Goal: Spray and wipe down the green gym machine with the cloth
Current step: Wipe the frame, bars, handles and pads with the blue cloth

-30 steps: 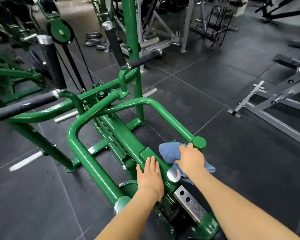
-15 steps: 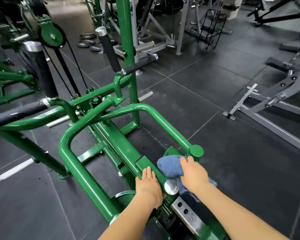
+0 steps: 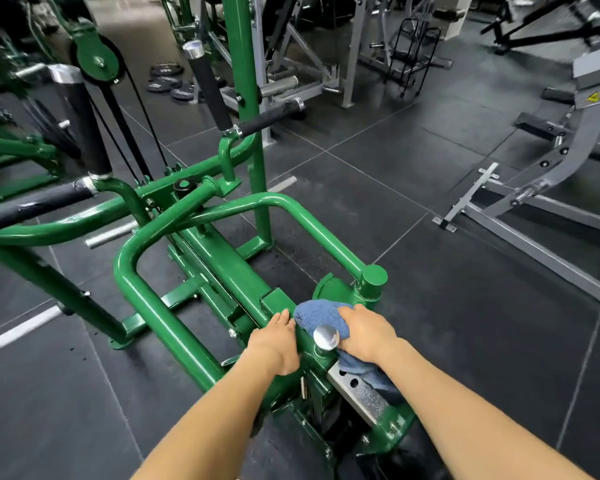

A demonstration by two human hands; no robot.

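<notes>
The right hand [image 3: 362, 332], low in the centre of the frame, has drawn the blue cloth [image 3: 321, 318] back off the capped tube end [image 3: 374, 276] and now presses it, fingers curled over the bunched fabric, onto the green bracket just beside the round silver knob [image 3: 325, 336]. That suggests the tube end is done and the wipe is working toward the near part of the green gym machine [image 3: 222, 258]. The left hand [image 3: 274, 341] has slid nearer too; it holds nothing and lies with straight fingers on the green beam, fingertips almost meeting the cloth, apparently as a brace. Both forearms reach in from the bottom edge, roughly parallel. No spray bottle is visible. Grey machines stand at the right of the frame, on the dark floor [image 3: 447, 323].
</notes>
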